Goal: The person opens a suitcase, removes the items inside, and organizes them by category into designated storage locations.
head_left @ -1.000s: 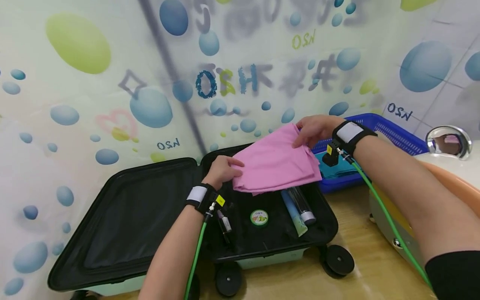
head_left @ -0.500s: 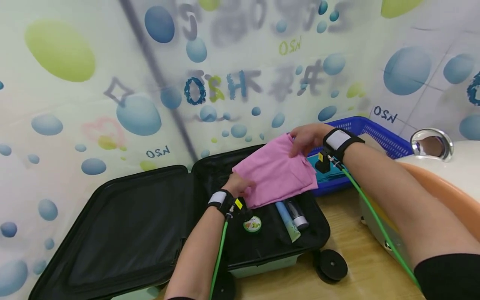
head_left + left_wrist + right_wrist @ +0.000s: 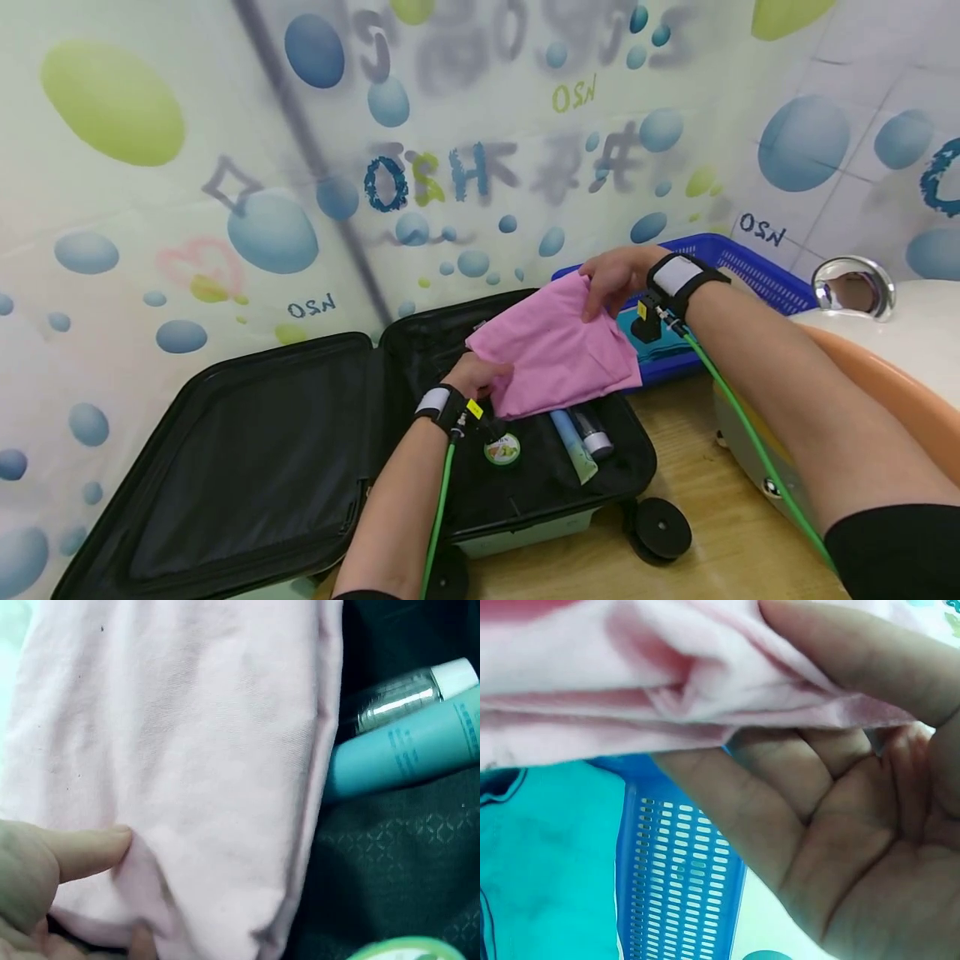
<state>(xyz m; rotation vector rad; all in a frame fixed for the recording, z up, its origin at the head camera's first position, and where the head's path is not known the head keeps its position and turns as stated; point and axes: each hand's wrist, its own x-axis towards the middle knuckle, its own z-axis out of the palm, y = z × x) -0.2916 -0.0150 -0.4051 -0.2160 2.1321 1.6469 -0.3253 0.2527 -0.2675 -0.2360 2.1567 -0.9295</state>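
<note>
A folded pink cloth [image 3: 558, 350], perhaps a garment, is held over the right half of an open black-lined suitcase [image 3: 465, 517]. My left hand [image 3: 474, 373] pinches its near left corner, thumb on top and fingers beneath, as the left wrist view shows. At the far right corner my right hand [image 3: 618, 279] grips the cloth, its thumb above and fingers under the layers [image 3: 667, 682]. Below the cloth, a blue-green tube [image 3: 573, 446] and a clear bottle with a white cap [image 3: 596, 437] lie side by side in the suitcase. A small round tin [image 3: 502, 450] sits left of them.
A blue perforated basket [image 3: 757, 271] with a folded turquoise cloth [image 3: 551, 862] stands behind the suitcase at right. An orange-and-white basin [image 3: 911, 350] with a chrome fitting [image 3: 853, 287] is further right. The suitcase's lid half [image 3: 255, 467] lies open at left. A patterned curtain hangs behind.
My left hand has moved right and lower along the cloth's near left edge and taken a fuller pinch. The cloth has come lower over the suitcase. My right hand keeps its grip.
</note>
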